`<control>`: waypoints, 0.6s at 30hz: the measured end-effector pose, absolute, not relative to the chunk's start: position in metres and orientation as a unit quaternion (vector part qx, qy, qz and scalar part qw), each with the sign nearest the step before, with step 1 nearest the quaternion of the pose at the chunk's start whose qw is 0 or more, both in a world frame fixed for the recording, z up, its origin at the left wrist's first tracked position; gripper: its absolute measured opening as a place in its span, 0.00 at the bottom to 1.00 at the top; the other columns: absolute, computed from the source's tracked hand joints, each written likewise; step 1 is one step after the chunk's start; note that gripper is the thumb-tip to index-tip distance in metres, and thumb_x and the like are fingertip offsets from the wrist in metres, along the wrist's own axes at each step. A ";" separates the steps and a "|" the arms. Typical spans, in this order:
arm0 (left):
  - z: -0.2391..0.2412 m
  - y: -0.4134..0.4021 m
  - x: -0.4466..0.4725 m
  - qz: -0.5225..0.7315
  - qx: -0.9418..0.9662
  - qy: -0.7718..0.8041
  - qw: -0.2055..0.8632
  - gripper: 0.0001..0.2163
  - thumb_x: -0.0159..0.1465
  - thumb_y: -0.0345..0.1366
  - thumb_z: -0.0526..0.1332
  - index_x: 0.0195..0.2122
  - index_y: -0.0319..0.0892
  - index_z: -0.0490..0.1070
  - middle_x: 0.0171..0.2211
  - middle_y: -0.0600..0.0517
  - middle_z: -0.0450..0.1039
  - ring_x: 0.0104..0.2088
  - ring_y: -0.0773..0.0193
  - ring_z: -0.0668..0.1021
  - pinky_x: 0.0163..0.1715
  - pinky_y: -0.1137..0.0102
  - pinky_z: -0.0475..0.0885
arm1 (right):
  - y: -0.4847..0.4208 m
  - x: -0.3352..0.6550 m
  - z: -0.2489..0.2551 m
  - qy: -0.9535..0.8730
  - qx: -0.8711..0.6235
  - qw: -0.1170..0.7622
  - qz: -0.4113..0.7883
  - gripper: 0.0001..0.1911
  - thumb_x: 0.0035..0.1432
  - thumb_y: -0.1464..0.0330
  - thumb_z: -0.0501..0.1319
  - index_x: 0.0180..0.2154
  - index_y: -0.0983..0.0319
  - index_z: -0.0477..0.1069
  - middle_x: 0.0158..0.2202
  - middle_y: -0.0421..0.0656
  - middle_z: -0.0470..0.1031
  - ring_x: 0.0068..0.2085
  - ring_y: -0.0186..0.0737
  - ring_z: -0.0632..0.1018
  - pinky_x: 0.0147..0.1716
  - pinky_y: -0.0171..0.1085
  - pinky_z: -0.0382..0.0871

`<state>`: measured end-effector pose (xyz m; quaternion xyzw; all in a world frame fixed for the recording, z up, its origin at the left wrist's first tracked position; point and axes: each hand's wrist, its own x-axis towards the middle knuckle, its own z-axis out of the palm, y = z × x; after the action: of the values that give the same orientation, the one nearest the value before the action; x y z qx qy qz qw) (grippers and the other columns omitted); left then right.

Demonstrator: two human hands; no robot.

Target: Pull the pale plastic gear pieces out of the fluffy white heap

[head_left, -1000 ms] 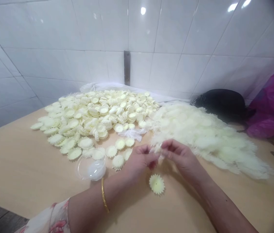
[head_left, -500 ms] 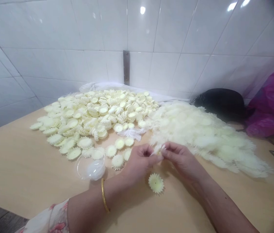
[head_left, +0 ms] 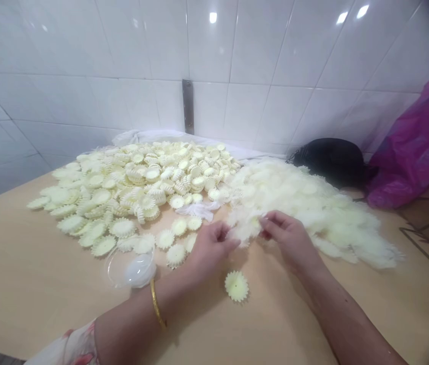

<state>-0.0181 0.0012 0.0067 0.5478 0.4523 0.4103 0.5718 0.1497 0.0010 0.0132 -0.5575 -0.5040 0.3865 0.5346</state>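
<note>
My left hand (head_left: pixel 211 247) and my right hand (head_left: pixel 289 238) meet over the near edge of a fluffy heap of thin cream petal layers (head_left: pixel 313 208). Both pinch a few frilly petal layers (head_left: pixel 245 229) stretched between their fingertips. A single cream flower disc (head_left: pixel 236 286) lies on the tan table (head_left: pixel 28 284) just below my hands. A gold bangle (head_left: pixel 157 306) sits on my left wrist.
A wide pile of pleated cream flower discs (head_left: pixel 134 182) covers the table at back left. A clear round lid (head_left: pixel 130 267) lies left of my left hand. A black bag (head_left: pixel 330 159) and a magenta plastic bag (head_left: pixel 415 147) stand at back right against the white tiled wall.
My hands have drawn slightly apart and now hold a fuller bunch of petal layers between them. The view has shifted a little to the right.
</note>
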 end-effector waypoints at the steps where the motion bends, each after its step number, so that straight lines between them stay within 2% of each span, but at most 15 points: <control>1: 0.006 0.001 -0.018 0.416 0.551 0.459 0.559 0.07 0.50 0.35 0.64 0.25 0.40 0.66 0.18 0.56 0.63 0.19 0.72 0.65 0.20 0.74 0.58 | 0.000 0.148 0.014 -0.507 -0.552 0.531 0.396 0.14 0.46 0.59 0.64 0.21 0.62 0.66 0.18 0.36 0.66 0.22 0.32 0.67 0.25 0.32 0.63; 4: 0.004 0.002 -0.021 0.453 0.566 0.476 0.498 0.11 0.48 0.38 0.65 0.31 0.41 0.69 0.18 0.57 0.62 0.19 0.71 0.64 0.20 0.74 0.57 | -0.004 0.145 0.017 -0.511 -0.549 0.526 0.402 0.13 0.47 0.60 0.63 0.22 0.61 0.67 0.20 0.37 0.66 0.24 0.32 0.68 0.27 0.33 0.64; 7: 0.007 0.001 -0.023 0.475 0.582 0.456 0.477 0.10 0.52 0.43 0.63 0.29 0.41 0.70 0.18 0.56 0.62 0.21 0.71 0.64 0.21 0.74 0.58 | -0.009 0.140 0.019 -0.554 -0.550 0.530 0.332 0.10 0.51 0.62 0.60 0.24 0.61 0.67 0.21 0.38 0.66 0.26 0.35 0.69 0.28 0.34 0.65; 11: 0.010 0.000 -0.020 0.424 0.496 0.413 0.635 0.18 0.55 0.50 0.57 0.25 0.37 0.70 0.21 0.52 0.66 0.22 0.70 0.67 0.22 0.73 0.61 | -0.018 0.128 0.014 -0.693 -0.508 0.491 0.143 0.06 0.56 0.68 0.56 0.30 0.60 0.71 0.29 0.43 0.69 0.32 0.40 0.71 0.32 0.38 0.65; 14: 0.009 0.001 -0.018 0.431 0.405 0.386 0.708 0.15 0.51 0.46 0.63 0.23 0.37 0.68 0.21 0.53 0.66 0.21 0.71 0.67 0.22 0.73 0.60 | -0.022 0.122 0.011 -0.767 -0.465 0.434 0.091 0.08 0.56 0.71 0.55 0.34 0.58 0.72 0.36 0.45 0.70 0.39 0.43 0.71 0.37 0.41 0.66; 18: 0.005 0.003 -0.020 0.444 0.401 0.426 0.679 0.10 0.47 0.37 0.66 0.20 0.37 0.67 0.17 0.55 0.63 0.19 0.72 0.66 0.22 0.73 0.58 | -0.021 0.125 0.015 -0.724 -0.470 0.481 0.154 0.07 0.56 0.69 0.55 0.34 0.59 0.71 0.36 0.45 0.71 0.39 0.43 0.72 0.38 0.40 0.67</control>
<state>-0.0205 0.0030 0.0054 0.4007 0.4263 0.4441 0.6786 0.1249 -0.0206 0.0145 -0.4696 -0.7240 0.1540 0.4811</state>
